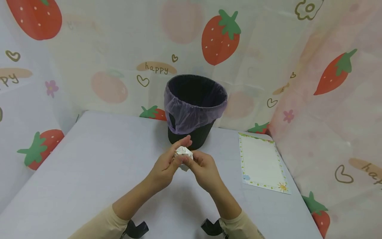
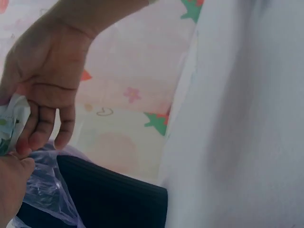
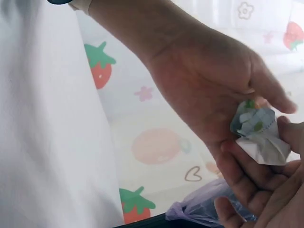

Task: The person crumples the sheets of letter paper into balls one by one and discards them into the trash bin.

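Both hands hold a crumpled piece of paper [image 1: 184, 152] between them, above the table in front of the bin. The left hand [image 1: 163, 167] has its thumb against the paper, while some of its fingers extend past it. From the other side the right hand [image 1: 206, 169] pinches the paper with its thumb and curled fingers. White folds and a green-and-blue print show on the paper [image 3: 259, 133] in the right wrist view. In the left wrist view the paper [image 2: 13, 122] is partly cut off by the frame's edge.
A black bin [image 1: 194, 137] lined with a purple bag [image 1: 191, 116] stands at the table's back edge, just beyond the hands. A sheet with a decorated border [image 1: 262, 162] lies flat on the white table [image 1: 89, 172] at right. Strawberry-print cloth [image 1: 119, 49] encloses the table.
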{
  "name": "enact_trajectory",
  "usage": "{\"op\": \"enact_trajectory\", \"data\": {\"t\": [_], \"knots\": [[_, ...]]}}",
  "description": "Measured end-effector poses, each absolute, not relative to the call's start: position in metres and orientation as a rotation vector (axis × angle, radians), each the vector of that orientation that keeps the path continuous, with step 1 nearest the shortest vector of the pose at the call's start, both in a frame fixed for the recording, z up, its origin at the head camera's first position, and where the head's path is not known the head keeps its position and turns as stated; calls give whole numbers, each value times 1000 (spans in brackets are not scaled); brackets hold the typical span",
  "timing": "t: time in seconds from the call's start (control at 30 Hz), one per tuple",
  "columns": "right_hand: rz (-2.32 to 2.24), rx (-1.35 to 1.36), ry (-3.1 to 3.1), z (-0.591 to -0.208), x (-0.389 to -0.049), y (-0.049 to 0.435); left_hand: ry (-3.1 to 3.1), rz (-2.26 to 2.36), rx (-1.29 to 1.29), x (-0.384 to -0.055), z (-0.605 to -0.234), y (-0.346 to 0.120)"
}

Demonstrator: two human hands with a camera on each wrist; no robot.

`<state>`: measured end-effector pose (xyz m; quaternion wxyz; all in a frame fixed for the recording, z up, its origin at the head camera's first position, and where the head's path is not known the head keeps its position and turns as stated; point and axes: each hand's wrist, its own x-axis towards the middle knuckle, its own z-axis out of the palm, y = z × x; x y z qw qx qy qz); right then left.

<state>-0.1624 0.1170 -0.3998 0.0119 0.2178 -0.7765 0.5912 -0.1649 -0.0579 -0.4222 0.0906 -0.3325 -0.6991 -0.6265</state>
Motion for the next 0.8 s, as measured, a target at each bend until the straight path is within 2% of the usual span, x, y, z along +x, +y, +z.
{"op": "enact_trajectory", "data": {"t": [0.17, 0.3, 0.4, 0.57, 0.8], "knots": [[1877, 652, -2370, -398, -164, 117, -2063, -1984, -1164, -163, -420, -64], [2039, 811, -2290, -398, -171, 127, -1872, -2369, -1386, -168, -414, -75], [2083, 955, -2274, -395, -174, 137, -1877, -2450, -1448, -170, -410, -80], [2043, 1104, -2327, -389, -174, 147, -1925, -2459, -1407, -170, -409, -81], [2025, 1134, -2333, -389, -175, 149, -1844, -2591, -1148, -168, -411, -71]]}}
